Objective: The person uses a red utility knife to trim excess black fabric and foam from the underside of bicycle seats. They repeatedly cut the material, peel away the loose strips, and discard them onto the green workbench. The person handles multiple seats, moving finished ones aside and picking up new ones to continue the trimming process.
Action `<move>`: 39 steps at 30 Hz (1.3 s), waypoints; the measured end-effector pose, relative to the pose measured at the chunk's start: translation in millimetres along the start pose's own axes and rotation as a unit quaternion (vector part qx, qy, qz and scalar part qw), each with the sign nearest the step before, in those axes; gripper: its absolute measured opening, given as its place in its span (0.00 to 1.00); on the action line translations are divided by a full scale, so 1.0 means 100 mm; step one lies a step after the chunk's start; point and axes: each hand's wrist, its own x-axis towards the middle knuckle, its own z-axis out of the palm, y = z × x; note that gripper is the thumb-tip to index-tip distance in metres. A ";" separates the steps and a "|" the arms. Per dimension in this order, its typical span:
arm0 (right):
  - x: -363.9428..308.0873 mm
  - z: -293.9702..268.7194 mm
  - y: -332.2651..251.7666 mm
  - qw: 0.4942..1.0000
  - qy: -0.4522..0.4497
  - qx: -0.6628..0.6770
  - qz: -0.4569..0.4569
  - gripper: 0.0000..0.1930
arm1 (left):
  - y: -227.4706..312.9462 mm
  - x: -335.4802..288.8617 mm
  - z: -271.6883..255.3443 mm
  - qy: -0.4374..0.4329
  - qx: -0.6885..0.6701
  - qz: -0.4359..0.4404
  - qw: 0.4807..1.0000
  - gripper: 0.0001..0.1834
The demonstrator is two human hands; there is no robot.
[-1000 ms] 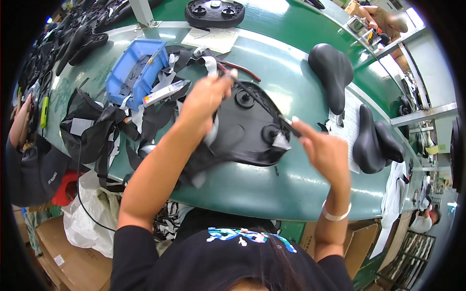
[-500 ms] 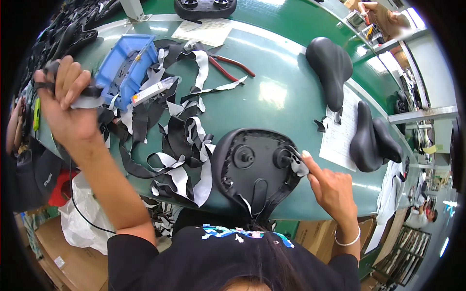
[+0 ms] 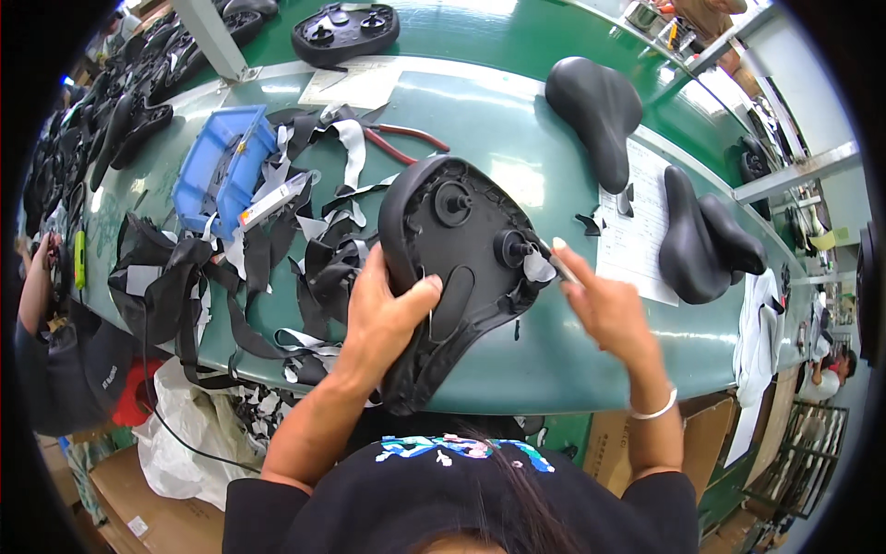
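Your left hand grips the seat, likely to steady it. Your right hand pinches a thin thing (hard to see) beside the seat.

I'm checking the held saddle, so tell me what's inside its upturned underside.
The black saddle shows two round mounts, an elongated oval and a pale piece beside the right mount. The left hand hides part of the saddle's left side.

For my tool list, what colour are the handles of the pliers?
The handles are red, seen best in the head view.
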 end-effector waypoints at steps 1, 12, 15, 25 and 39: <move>-0.14 0.17 -0.05 0.999 0.016 -0.008 0.032 0.26 | 0.00 0.00 0.04 0.005 0.006 0.022 1.000 0.26; -0.91 0.62 -0.76 0.918 0.040 0.290 0.268 0.27 | -0.55 -0.64 0.50 0.009 0.099 0.164 0.981 0.45; -0.86 0.47 -0.85 0.872 0.045 0.384 0.301 0.26 | -0.48 -0.67 0.45 0.031 0.039 0.145 0.988 0.45; 0.00 0.40 -0.54 0.855 0.136 0.478 0.150 0.19 | 0.28 -0.53 -0.10 -0.303 0.281 0.108 0.904 0.19; -0.17 -0.15 -0.63 0.993 0.085 0.074 0.036 0.25 | 0.04 0.67 0.10 -0.254 0.362 0.230 0.867 0.16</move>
